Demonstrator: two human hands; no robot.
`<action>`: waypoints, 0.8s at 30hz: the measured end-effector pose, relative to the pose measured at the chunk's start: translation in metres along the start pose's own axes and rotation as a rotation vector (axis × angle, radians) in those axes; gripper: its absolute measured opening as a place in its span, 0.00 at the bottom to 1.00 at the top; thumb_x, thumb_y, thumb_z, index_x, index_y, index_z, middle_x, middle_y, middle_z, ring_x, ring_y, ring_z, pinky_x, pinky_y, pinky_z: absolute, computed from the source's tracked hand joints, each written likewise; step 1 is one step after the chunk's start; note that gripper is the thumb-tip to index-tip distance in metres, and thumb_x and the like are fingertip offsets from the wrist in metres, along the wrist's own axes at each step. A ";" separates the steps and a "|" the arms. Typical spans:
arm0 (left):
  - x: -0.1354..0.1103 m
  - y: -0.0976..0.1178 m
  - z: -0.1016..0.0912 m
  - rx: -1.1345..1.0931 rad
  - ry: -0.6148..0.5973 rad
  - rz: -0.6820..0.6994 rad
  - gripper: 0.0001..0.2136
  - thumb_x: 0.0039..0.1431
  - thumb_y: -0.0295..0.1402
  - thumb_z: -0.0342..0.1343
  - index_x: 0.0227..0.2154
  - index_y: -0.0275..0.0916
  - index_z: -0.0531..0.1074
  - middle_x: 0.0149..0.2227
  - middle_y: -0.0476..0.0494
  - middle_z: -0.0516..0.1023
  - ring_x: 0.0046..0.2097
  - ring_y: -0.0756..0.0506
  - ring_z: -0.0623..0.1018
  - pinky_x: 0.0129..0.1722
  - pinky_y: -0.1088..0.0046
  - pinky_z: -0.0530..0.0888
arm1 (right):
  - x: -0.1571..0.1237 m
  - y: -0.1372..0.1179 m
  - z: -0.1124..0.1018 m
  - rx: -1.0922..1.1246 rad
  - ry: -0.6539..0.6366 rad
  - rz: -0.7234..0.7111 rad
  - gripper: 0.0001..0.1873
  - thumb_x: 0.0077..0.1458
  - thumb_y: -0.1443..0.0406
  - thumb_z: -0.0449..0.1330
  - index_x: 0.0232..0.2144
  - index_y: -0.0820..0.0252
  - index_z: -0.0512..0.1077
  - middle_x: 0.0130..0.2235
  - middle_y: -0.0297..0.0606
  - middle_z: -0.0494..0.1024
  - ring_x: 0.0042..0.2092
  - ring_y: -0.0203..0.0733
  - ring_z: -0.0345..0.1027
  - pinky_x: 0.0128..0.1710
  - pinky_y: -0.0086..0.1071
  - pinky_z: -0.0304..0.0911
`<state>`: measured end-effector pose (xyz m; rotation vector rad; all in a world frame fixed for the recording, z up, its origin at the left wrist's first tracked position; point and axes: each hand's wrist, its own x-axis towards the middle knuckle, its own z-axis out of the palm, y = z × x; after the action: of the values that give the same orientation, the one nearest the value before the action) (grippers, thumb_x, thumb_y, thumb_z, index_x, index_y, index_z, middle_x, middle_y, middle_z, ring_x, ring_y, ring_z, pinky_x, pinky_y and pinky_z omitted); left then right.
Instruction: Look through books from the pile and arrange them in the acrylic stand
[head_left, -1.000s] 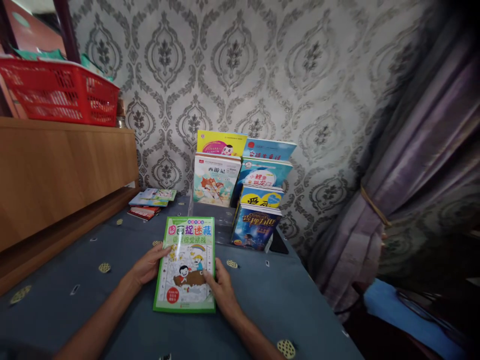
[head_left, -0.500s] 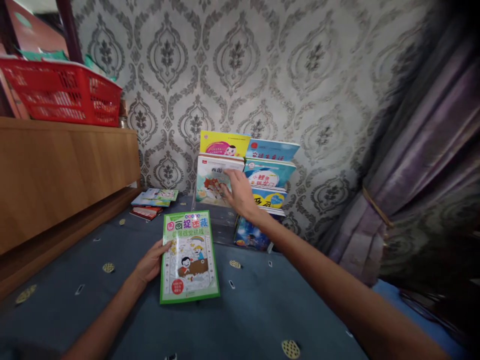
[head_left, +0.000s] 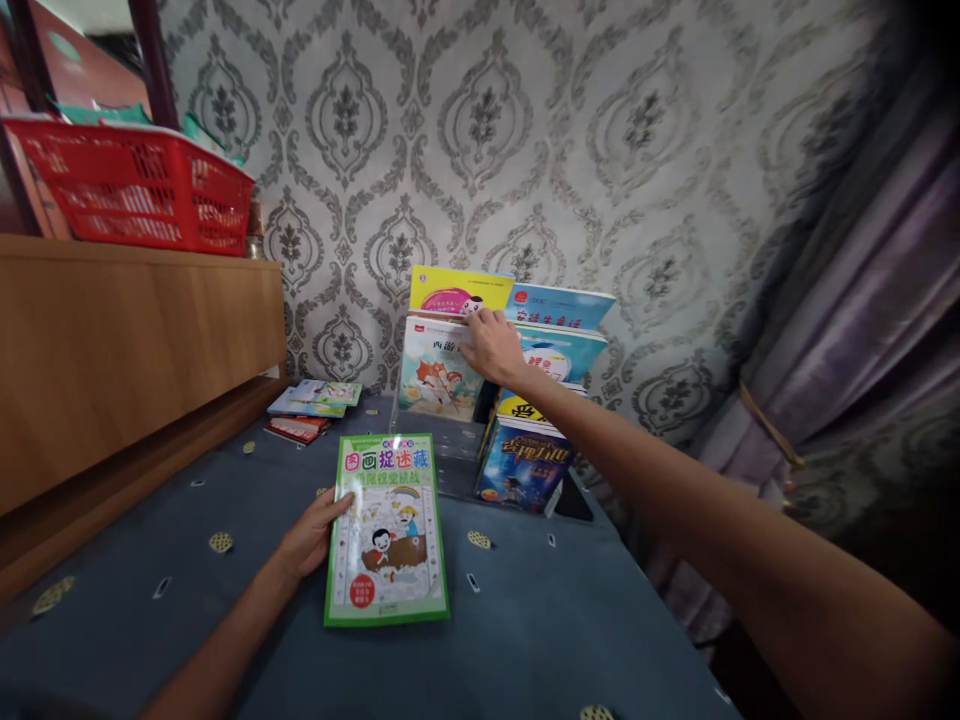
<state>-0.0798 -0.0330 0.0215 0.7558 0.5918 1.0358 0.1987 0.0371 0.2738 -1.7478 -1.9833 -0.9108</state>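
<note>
My left hand (head_left: 311, 535) grips the left edge of a green-bordered picture book (head_left: 388, 545), thumb over its cover, the book tilted up above the table. My right hand (head_left: 491, 345) is closed at the top right corner of a white picture book (head_left: 439, 375), its fingertips curled over the upper edge. That book stands upright in the left column of a clear tiered rack (head_left: 442, 437). Behind it rises a yellow book (head_left: 450, 287). The right column holds a light blue book (head_left: 562, 303), a teal book (head_left: 577, 350) partly behind my wrist, and a dark blue book (head_left: 521, 465) in front.
A pile of thin booklets (head_left: 311, 400) lies on the dark blue tablecloth (head_left: 247, 610), left of the rack. Along the left runs a wooden cabinet (head_left: 142, 350) with a red basket (head_left: 142, 190) on it. A patterned wall stands behind; a grey-purple curtain (head_left: 810, 400) hangs at right.
My right hand has moved from the front of the white book up to its top edge, its fingers now closing there. My left hand still holds the green-bordered book. The view has shifted slightly.
</note>
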 end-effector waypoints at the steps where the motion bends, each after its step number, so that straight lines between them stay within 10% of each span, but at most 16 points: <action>1: 0.000 0.000 0.000 0.003 0.002 0.001 0.21 0.47 0.33 0.72 0.43 0.34 0.76 0.42 0.35 0.84 0.42 0.36 0.84 0.41 0.65 0.80 | 0.002 0.001 0.000 0.003 -0.019 0.004 0.22 0.59 0.63 0.55 0.53 0.69 0.67 0.52 0.55 0.71 0.53 0.58 0.59 0.51 0.45 0.58; 17: -0.002 0.006 -0.003 0.059 0.018 0.019 0.22 0.47 0.34 0.72 0.46 0.35 0.76 0.43 0.37 0.84 0.45 0.35 0.83 0.50 0.58 0.79 | -0.003 -0.002 -0.009 0.046 -0.085 0.014 0.19 0.58 0.67 0.56 0.52 0.66 0.69 0.54 0.55 0.71 0.55 0.57 0.65 0.52 0.43 0.63; 24: 0.011 0.089 0.029 0.182 0.019 0.455 0.23 0.48 0.39 0.71 0.48 0.42 0.75 0.45 0.43 0.84 0.53 0.35 0.80 0.54 0.58 0.77 | -0.005 -0.001 -0.010 0.088 -0.101 0.013 0.21 0.58 0.68 0.56 0.54 0.63 0.68 0.56 0.51 0.72 0.54 0.55 0.69 0.50 0.40 0.66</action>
<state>-0.1011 -0.0033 0.1081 1.0729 0.5473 1.4199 0.1967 0.0265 0.2776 -1.7877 -2.0396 -0.7325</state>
